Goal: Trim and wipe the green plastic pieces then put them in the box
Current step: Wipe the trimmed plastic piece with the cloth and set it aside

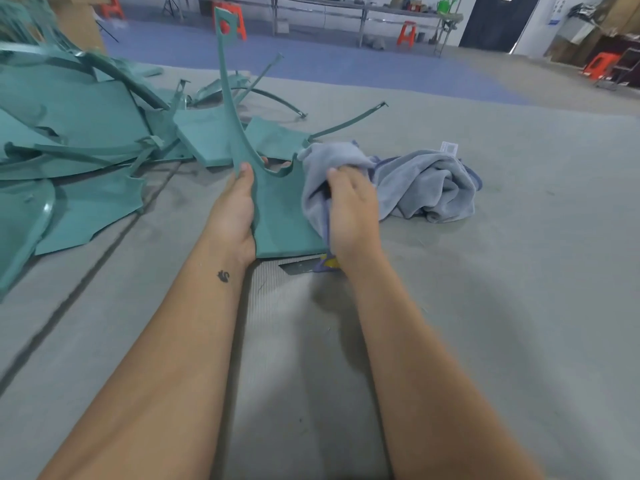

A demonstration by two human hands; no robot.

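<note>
The left hand (235, 209) grips the green plastic piece (280, 209) at centre; the right hand (349, 209) presses a grey cloth (318, 181) against it. The tall strap at 12 o'clock could flex or snag the pile (79, 133) at 10 o'clock.

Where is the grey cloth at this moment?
In the head view, the grey cloth lies right of centre on the grey mat; the right hand grips its left end against the green plastic piece held by the left hand.
</note>
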